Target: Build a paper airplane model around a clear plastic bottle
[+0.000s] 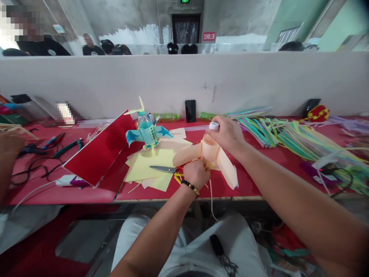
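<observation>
My right hand [227, 133] is closed round the top of a bottle with a white cap [213, 125]; the bottle is wrapped in peach paper with paper wings [227, 169]. My left hand [196, 174] is a fist pressed at the lower front of this peach paper plane, pinching something I cannot make out. Just left of it, scissors [163, 168] lie on yellow paper sheets [147, 163]. A finished blue paper plane on a bottle [147, 132] stands behind them.
A red card sheet [99, 152] leans at the left on the red table [248, 186]. Pliers and cables [57, 148] lie far left. Bundles of coloured straws [291, 136] fill the right. A phone [190, 110] leans on the white partition. Another person's hand [8, 154] shows at the left edge.
</observation>
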`<state>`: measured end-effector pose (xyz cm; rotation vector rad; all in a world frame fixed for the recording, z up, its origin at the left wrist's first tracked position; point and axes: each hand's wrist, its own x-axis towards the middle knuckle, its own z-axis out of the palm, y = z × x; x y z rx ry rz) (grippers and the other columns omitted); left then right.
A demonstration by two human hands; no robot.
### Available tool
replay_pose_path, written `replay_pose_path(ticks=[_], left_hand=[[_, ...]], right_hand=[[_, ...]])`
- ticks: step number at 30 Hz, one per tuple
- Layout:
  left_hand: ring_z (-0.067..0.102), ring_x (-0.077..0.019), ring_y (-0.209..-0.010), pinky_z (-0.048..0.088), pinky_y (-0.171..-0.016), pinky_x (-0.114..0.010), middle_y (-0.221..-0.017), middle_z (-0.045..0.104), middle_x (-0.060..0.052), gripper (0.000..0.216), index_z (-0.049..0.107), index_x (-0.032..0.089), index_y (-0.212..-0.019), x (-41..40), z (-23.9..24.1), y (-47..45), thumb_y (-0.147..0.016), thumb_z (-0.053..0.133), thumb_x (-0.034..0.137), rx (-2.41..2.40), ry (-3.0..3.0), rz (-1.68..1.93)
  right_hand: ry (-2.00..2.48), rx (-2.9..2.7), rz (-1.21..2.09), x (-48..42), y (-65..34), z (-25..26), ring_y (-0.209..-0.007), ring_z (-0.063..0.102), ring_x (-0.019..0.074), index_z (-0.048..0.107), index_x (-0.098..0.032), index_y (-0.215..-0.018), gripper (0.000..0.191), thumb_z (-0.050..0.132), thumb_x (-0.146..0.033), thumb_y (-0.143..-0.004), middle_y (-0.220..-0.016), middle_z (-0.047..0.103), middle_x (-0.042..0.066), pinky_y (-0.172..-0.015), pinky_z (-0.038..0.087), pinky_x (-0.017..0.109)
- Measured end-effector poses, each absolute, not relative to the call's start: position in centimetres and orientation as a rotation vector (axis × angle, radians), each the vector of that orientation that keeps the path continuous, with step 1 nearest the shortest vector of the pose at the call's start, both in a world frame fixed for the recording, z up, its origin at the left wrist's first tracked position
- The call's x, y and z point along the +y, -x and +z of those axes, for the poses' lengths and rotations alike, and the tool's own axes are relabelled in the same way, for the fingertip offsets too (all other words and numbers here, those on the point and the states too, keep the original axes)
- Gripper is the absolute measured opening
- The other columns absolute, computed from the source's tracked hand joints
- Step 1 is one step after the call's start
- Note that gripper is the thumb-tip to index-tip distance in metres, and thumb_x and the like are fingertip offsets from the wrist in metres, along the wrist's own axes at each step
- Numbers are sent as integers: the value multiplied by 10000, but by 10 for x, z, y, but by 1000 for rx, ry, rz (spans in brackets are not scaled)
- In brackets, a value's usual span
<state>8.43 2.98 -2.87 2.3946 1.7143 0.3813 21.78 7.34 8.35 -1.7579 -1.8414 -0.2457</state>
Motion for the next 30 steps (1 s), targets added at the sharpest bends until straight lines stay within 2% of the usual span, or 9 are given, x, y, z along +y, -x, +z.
replay_pose_path(ticks=[12,19,22,27,30], left_hand=[[661,-237,-815,471,-700,-331,-855,712,-105,297,670,187,-967,35,-32,-89,-880,406,290,1739,-2411,336],[659,-225,-808,466,-709,-321,-843,719,-102,299,692,174,-908,36,-28,-88,-876,422,297,1721,-2411,338],[656,-230,-790,457,-702,-327,-814,715,-91,322,695,183,-856,35,-26,-85,-881,431,367,1694,-2429,362],[643,-231,-720,422,-635,-303,-756,696,-91,511,675,179,-804,26,-23,-72,-818,444,634,1691,-2431,467],[632,-195,-696,381,-592,-268,-740,687,-55,450,648,199,-809,18,-19,-55,-849,434,593,1671,-2400,623]], right_hand=[[1718,-1863,-279,66,-215,84,-841,602,243,596,-218,-964,244,614,-371,-774,-947,683,69,-666,376,303],[1702,-1877,-270,64,-217,85,-845,596,234,607,-217,-954,228,612,-357,-774,-941,682,65,-694,381,304],[1701,-1871,-227,62,-219,85,-838,595,227,608,-223,-944,246,634,-390,-765,-932,678,59,-693,385,301],[1670,-1855,-131,59,-223,83,-845,609,225,606,-222,-992,312,641,-437,-769,-952,679,65,-714,411,303],[1652,-1841,-88,56,-227,79,-888,616,249,585,-212,-1096,436,643,-483,-760,-1046,672,88,-752,435,332]])
